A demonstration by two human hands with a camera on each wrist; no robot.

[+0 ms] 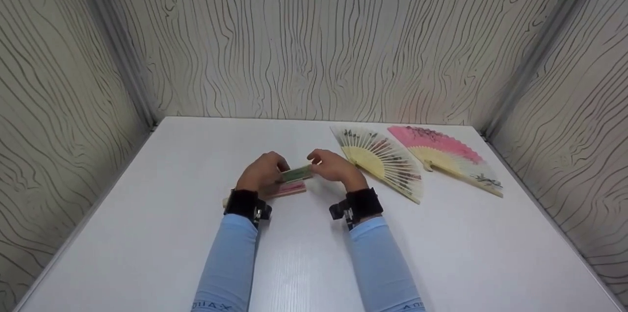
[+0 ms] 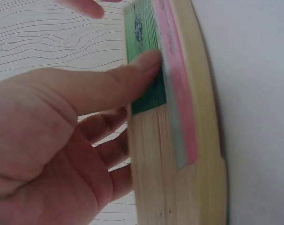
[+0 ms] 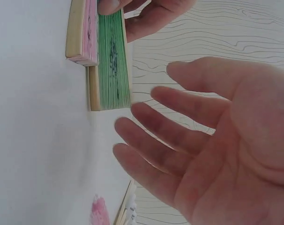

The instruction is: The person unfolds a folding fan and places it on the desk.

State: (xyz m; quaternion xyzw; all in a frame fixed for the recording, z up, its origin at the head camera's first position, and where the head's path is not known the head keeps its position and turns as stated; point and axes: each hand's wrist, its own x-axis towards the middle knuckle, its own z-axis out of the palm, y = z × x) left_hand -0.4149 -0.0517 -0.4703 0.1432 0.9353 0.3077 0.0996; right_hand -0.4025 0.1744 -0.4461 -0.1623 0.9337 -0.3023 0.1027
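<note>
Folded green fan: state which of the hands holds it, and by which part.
The left hand grips the folded green fan near its middle, thumb on the pleated edge. The right hand is open beside it, holding nothing.

You get bright, even light with only soft shadows. The close-up left hand [image 2: 53, 140] and right hand [image 3: 217, 140] look blurry, mostly toward 6 o'clock.

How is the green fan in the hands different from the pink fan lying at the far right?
The green fan is folded shut; the pink fan is spread open. The green fan is gripped by the left hand above another closed fan; the pink fan lies untouched on the table. Both have pale wooden ribs.
</note>
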